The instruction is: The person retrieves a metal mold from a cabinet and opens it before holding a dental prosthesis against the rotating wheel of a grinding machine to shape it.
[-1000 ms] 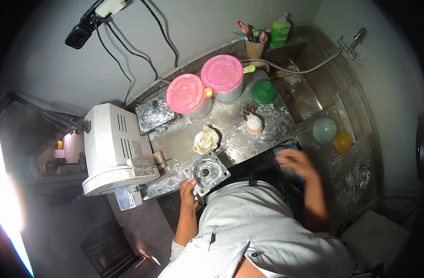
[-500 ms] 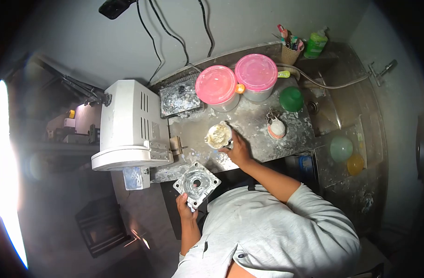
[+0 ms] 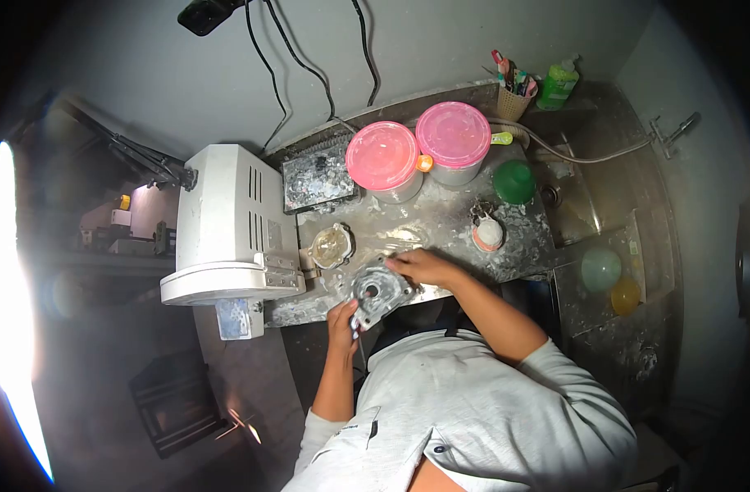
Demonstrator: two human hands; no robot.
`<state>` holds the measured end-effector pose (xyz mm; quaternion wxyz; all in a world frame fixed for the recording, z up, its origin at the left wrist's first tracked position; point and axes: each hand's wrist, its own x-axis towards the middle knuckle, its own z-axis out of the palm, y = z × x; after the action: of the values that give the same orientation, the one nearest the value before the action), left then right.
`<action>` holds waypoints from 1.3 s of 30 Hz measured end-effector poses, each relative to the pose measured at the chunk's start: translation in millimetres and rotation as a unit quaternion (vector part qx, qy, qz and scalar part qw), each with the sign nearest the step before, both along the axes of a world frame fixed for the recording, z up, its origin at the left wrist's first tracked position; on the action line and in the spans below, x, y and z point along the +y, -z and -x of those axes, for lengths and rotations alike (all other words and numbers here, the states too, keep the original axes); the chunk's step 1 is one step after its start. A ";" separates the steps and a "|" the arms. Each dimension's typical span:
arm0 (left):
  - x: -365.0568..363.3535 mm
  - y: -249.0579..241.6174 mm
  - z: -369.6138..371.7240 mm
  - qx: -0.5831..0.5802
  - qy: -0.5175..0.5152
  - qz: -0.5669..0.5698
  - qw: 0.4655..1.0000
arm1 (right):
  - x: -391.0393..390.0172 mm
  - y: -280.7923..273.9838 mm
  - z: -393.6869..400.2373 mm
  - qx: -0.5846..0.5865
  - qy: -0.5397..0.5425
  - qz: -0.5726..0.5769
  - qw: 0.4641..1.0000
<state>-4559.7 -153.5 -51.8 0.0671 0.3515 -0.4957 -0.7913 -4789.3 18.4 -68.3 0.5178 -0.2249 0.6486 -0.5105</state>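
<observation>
A square, plaster-smeared metal plate point(image 3: 381, 289) with a round hole and corner holes is held tilted over the counter's front edge. My left hand point(image 3: 340, 330) is closed around its lower left corner. At the plate's upper edge, the fingers of my right hand point(image 3: 420, 269) grip it near a corner. Beyond the plate, to the left, a round piece filled with cream-coloured plaster point(image 3: 331, 247) rests on the counter, apart from both hands.
A white slatted machine point(image 3: 227, 221) stands at the left. Behind are two pink-lidded tubs point(image 3: 381, 156) and a dusty black box point(image 3: 319, 180). Rightward on the counter point(image 3: 449, 213) are a green bowl point(image 3: 514, 182) and a plaster model point(image 3: 488, 234), beside a sink point(image 3: 588, 197).
The plaster-filled piece has moved left on the counter, and my right hand has let go of it. My left hand has brought the metal plate up and right, where my right hand grips it too.
</observation>
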 end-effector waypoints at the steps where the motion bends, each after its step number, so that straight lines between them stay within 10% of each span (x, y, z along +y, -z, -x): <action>1: 9.0 -19.8 24.0 -0.023 0.049 0.040 0.998 | 11.5 3.6 -5.0 -0.017 -0.007 -0.017 1.000; 9: 12.0 7.8 117.1 -0.085 0.191 0.097 0.973 | 45.7 4.7 1.4 -0.004 0.283 -0.088 0.955; 15: -1.1 16.7 124.5 -0.031 0.108 0.219 0.969 | 50.3 -16.1 -1.6 0.299 0.202 -0.244 0.900; 18: -8.2 7.4 122.3 0.087 0.056 -0.255 0.961 | 47.9 -17.1 -3.4 0.310 0.197 -0.244 0.897; 24: 13.1 -9.8 121.8 0.151 0.014 -0.316 0.937 | 57.7 -41.8 -11.9 0.344 0.090 -0.276 0.893; 26: 21.2 -9.4 127.0 0.153 0.021 -0.333 0.930 | 56.0 -52.9 -19.1 0.442 0.176 -0.055 0.878; 39: 36.7 19.5 156.3 0.184 -0.104 -0.318 0.924 | 32.0 -48.4 -30.2 0.148 0.199 0.048 0.968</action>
<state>-4716.0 -116.8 -71.2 0.1239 0.2525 -0.1577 -0.9466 -4759.2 50.4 -19.9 0.2929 -0.1886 0.7244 -0.5948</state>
